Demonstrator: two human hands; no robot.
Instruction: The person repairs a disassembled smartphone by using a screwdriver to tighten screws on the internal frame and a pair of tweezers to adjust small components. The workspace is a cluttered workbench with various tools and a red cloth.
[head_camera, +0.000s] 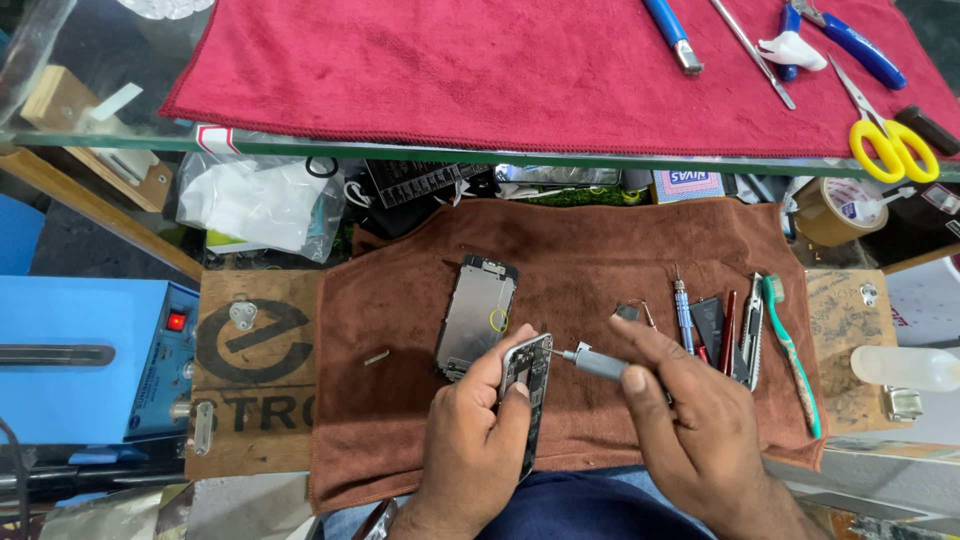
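My left hand grips an opened phone body, tilted up on its edge over a brown towel. My right hand holds a small grey screwdriver, whose tip touches the upper inside of the phone body. A detached phone screen panel lies flat on the towel just left of the phone body, metal back up.
To the right on the towel lie a blue screwdriver, a utility knife and a green toothbrush. A blue machine sits at left. A glass shelf above carries a red cloth, yellow scissors and pliers.
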